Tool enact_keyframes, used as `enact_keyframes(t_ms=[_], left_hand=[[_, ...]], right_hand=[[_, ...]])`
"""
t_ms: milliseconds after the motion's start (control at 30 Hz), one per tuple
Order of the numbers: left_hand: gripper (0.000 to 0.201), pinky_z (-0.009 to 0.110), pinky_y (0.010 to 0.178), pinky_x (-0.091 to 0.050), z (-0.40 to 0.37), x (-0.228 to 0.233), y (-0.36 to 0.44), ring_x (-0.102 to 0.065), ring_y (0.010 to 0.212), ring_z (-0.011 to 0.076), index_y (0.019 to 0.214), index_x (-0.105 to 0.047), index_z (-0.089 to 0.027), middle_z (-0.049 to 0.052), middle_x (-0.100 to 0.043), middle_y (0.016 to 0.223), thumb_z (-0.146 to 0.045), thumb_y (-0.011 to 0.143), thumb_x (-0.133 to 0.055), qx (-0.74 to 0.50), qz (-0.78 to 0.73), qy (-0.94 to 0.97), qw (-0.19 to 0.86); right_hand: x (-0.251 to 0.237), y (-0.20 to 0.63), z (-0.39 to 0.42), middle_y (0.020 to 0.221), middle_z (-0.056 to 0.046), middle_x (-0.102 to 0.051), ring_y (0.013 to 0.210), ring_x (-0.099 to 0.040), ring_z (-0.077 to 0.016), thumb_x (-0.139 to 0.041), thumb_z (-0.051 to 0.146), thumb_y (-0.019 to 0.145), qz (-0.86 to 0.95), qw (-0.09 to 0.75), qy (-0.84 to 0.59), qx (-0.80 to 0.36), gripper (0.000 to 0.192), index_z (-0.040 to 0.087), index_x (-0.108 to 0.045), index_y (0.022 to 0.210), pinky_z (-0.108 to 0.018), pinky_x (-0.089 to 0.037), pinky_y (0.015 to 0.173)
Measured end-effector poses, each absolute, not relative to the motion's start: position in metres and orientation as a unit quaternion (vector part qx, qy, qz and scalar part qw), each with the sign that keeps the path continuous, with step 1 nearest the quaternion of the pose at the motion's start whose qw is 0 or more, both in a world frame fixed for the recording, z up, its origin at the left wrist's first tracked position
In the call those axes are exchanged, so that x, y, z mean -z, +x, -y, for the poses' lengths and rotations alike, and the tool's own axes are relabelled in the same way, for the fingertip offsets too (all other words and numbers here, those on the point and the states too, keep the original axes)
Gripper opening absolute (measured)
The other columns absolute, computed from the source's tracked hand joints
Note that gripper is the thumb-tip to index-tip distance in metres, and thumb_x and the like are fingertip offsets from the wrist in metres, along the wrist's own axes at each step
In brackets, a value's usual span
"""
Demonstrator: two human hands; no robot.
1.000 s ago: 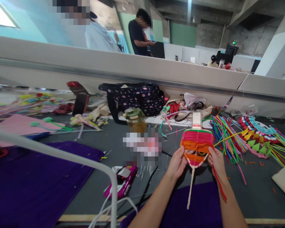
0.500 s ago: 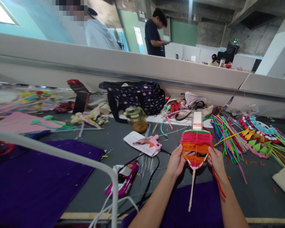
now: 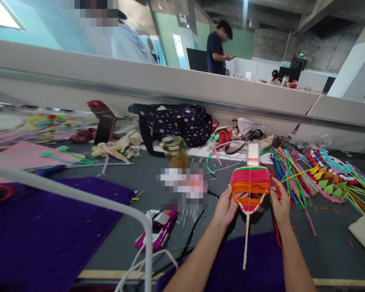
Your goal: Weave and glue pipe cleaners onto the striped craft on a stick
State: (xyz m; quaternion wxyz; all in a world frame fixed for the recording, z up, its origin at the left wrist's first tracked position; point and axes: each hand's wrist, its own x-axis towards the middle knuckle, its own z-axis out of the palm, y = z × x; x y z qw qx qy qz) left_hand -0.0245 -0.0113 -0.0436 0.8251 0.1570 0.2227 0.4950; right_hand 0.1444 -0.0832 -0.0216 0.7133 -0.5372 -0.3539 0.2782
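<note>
My left hand [image 3: 226, 206] is closed on the left edge of a small fan-shaped frame [image 3: 251, 178], wound with pink, orange and red yarn. A green band runs along its top, and a cream wrapped handle [image 3: 246, 243] points down toward me. Unwound gaps show in its lower part. At the frame's right edge, my right hand [image 3: 280, 205] pinches a red yarn strand [image 3: 276, 231], which loops above the fingers and hangs below them. Some fingertips of both hands are hidden behind the frame.
Colourful pipe cleaners [image 3: 292, 174] and a beaded piece [image 3: 331, 160] lie at right. A glass jar [image 3: 174, 150] and polka-dot bag [image 3: 182, 123] stand behind. A magenta toy-car-like object [image 3: 161, 231], purple cloth [image 3: 48, 227] and white metal tube [image 3: 109, 192] are at left.
My right hand has shifted slightly right, off the frame's edge, drawing the red yarn into a loop. The frame has barely moved. A person in the background has moved right.
</note>
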Motion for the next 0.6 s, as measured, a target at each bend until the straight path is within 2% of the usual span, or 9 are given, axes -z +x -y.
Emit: enact_keyframes(t_ms=[67, 133, 300, 433, 600], left_hand=[[0.034, 0.046, 0.093, -0.052, 0.010, 0.044, -0.025, -0.072, 0.087, 0.0244, 0.117, -0.058, -0.009, 0.015, -0.074, 0.099, -0.030, 0.092, -0.053, -0.483, -0.219, 0.149, 0.835], [0.036, 0.045, 0.093, -0.052, 0.010, 0.044, -0.025, -0.071, 0.090, 0.0250, 0.119, -0.058, -0.010, 0.014, -0.074, 0.100, -0.031, 0.091, -0.055, -0.471, -0.208, 0.145, 0.845], [0.032, 0.044, 0.094, -0.052, 0.015, 0.039, -0.023, -0.070, 0.095, 0.0263, 0.109, -0.063, -0.010, 0.014, -0.074, 0.098, -0.035, 0.092, -0.053, -0.458, -0.191, 0.162, 0.853], [0.034, 0.042, 0.092, -0.053, 0.020, 0.028, -0.024, -0.069, 0.099, 0.0258, 0.107, -0.061, -0.011, 0.013, -0.073, 0.101, -0.040, 0.094, -0.047, -0.455, -0.143, 0.170, 0.862], [0.038, 0.037, 0.090, -0.054, 0.021, 0.020, -0.028, -0.070, 0.092, 0.0237, 0.106, -0.061, -0.011, 0.010, -0.074, 0.093, -0.039, 0.098, -0.036, -0.480, -0.124, 0.173, 0.851]], right_hand=[[0.021, 0.144, 0.085, 0.110, -0.006, -0.068, 0.100, -0.063, -0.0195, -0.066, 0.025, 0.072, 0.413, 0.690, -0.539, -0.249, 0.039, 0.022, -0.068, 0.110, -0.030, -0.051, 0.086], [0.022, 0.144, 0.085, 0.113, -0.005, -0.068, 0.109, -0.060, -0.0208, -0.063, 0.019, 0.070, 0.452, 0.666, -0.543, -0.239, 0.040, 0.024, -0.070, 0.109, -0.035, -0.045, 0.098], [0.030, 0.150, 0.085, 0.102, -0.005, -0.069, 0.100, -0.062, -0.0210, -0.057, 0.012, 0.068, 0.487, 0.651, -0.557, -0.169, 0.038, 0.026, -0.073, 0.099, -0.036, -0.045, 0.095], [0.035, 0.156, 0.085, 0.104, -0.005, -0.067, 0.101, -0.061, -0.0207, -0.054, 0.012, 0.073, 0.506, 0.653, -0.555, -0.098, 0.037, 0.026, -0.072, 0.102, -0.036, -0.045, 0.093], [0.029, 0.153, 0.088, 0.105, -0.003, -0.067, 0.103, -0.059, -0.0191, -0.050, 0.007, 0.074, 0.494, 0.666, -0.554, -0.078, 0.041, 0.027, -0.071, 0.103, -0.033, -0.043, 0.095]])
